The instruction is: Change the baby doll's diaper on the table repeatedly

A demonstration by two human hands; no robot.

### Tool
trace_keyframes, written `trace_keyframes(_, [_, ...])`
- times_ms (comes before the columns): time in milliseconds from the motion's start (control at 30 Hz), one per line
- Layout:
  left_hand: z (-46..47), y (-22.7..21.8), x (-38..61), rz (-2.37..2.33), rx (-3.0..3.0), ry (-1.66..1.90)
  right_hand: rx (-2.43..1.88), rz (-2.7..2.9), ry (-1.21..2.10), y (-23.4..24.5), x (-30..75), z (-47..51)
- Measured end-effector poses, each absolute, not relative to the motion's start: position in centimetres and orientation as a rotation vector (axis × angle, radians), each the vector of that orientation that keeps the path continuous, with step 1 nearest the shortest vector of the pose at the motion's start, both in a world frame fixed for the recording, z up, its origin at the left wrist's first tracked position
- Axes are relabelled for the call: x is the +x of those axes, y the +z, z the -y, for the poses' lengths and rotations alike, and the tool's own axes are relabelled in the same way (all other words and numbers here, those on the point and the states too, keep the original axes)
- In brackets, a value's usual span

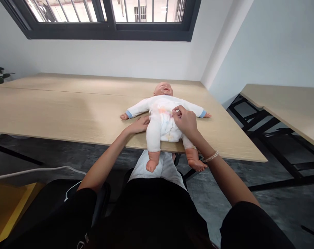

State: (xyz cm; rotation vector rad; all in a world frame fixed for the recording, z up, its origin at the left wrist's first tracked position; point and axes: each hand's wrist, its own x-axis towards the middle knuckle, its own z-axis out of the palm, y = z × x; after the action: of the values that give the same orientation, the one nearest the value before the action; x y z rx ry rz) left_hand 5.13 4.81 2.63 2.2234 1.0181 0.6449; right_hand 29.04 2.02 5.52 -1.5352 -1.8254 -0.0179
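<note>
A baby doll (164, 102) lies on its back on the wooden table (68, 103), arms spread, its feet hanging past the front edge. White cloth with blue cuffs covers its upper body and arms. A white diaper (172, 133) with faint coloured prints sits around its hips. My right hand (185, 121) has thumb and fingers pinched together at the diaper's upper edge, on the right side of the doll's waist. Beside the opposite hip rests my left hand (140, 125), fingers stretched out toward the doll, with the fingertips partly hidden against its side.
A barred window (110, 31) is in the wall behind the table. Another table (288, 103) with a black frame stands at the right. At lower left are a black chair (50, 197), a yellow object (14, 207) and a white cable (43, 169).
</note>
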Motion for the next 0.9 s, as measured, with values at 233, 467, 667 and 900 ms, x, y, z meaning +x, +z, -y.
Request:
trace_keyframes(233, [-4.4,3.3,6.3,-0.795,1.641,0.897,-1.473,1.724,0.107,5.0,29.7,-2.5])
trace_keyframes(467, [-3.9,3.1,6.4,-0.735,1.453,0.946,-1.443,1.687,0.107,5.2,29.9,-2.0])
trace_keyframes(667, [-4.6,3.2,5.7,-0.764,1.133,1.247,-1.452,1.704,0.120,5.3,30.1,-1.9])
trace_keyframes(900, [-5.9,3.5,4.3,-0.725,0.983,1.410,-1.450,1.699,0.132,5.1,30.0,-2.0])
